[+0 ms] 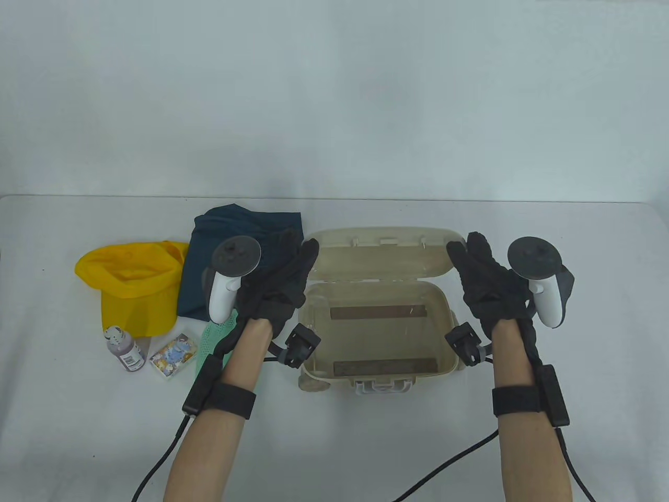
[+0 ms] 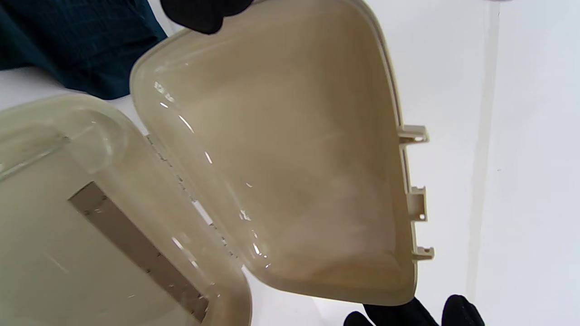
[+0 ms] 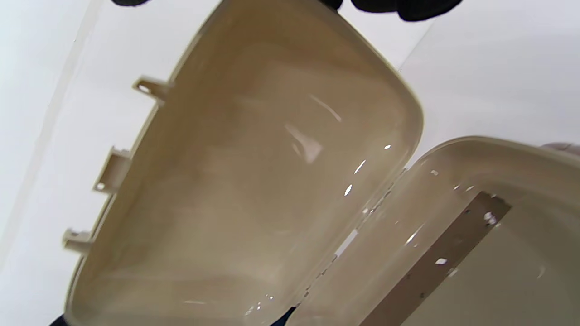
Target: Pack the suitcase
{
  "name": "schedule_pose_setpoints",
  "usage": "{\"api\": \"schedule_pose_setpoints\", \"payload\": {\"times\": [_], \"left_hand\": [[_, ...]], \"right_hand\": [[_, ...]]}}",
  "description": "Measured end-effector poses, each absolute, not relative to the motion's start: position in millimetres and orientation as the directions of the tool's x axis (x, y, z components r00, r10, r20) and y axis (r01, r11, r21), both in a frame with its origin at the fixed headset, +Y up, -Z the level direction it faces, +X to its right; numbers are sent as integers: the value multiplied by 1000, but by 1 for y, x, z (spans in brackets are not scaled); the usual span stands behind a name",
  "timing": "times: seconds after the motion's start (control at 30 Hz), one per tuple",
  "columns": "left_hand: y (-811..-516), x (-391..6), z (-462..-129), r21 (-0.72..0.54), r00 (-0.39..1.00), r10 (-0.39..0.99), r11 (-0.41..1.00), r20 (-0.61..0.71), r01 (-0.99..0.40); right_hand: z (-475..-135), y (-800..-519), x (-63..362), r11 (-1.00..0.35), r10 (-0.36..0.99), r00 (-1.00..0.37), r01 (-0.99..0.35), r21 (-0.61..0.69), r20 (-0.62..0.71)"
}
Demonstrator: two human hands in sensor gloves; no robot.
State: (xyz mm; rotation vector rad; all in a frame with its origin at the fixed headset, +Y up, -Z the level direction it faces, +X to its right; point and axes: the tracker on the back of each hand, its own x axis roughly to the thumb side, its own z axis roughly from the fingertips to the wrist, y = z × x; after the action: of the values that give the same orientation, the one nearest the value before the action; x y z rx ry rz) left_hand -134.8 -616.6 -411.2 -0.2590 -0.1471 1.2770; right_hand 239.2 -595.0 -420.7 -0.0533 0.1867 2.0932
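- Small beige hard-plastic suitcase (image 1: 384, 334) is sitting open at centre-right of the table view, on the white table (image 1: 78, 429); its lid (image 1: 381, 253) is standing raised at the far side.
- Left hand (image 1: 282, 285), in a black sensor glove, is reaching to the lid's left end; fingers look fairly straight, tips lying against the lid's edge. Whether they are curling round the rim: cannot tell.
- Right hand (image 1: 488, 285) is mirroring this at the lid's right end, fingers extended along the corner. Grip likewise unclear.
- Left wrist view is showing only a black fingertip (image 2: 199, 16) at the top edge, touching the lid rim (image 2: 149, 68), plus the other hand's fingertips at bottom right. Right wrist view is cutting the fingers off at the top edge.
- Wrist views are revealing three latch tabs (image 3: 113, 170) on the lid's free edge and a grey strip (image 2: 136, 249) on the case floor; the table view is showing two such strips.
- Only the table view is showing the pile at the left: yellow fabric hat (image 1: 133, 285), dark teal folded garment (image 1: 225, 246), small purple bottle (image 1: 124, 348), patterned little box (image 1: 174, 358).
- Green mesh item (image 1: 214, 340) is mostly hidden under the left forearm; identity unclear.
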Motion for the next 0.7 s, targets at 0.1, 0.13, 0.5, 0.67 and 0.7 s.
{"api": "schedule_pose_setpoints", "payload": {"times": [0.1,0.13,0.5,0.67,0.7], "left_hand": [[-621,-135,-423,-256,267,963,253,-22,-933],[-622,-135,-428,-254,274,962,263,-9,-931],[-631,-139,-463,-235,281,960,273,-1,-933],[-626,-144,-462,-247,276,961,268,0,-931],[-623,-146,-459,-251,284,959,276,5,-928]], "right_hand": [[-432,-606,235,-450,875,-467,-881,147,-124],[-437,-611,233,-421,888,-441,-894,155,-131],[-476,-626,226,-392,895,-413,-908,144,-167],[-478,-618,233,-405,892,-425,-902,148,-152],[-475,-614,235,-420,888,-438,-897,139,-143]]}}
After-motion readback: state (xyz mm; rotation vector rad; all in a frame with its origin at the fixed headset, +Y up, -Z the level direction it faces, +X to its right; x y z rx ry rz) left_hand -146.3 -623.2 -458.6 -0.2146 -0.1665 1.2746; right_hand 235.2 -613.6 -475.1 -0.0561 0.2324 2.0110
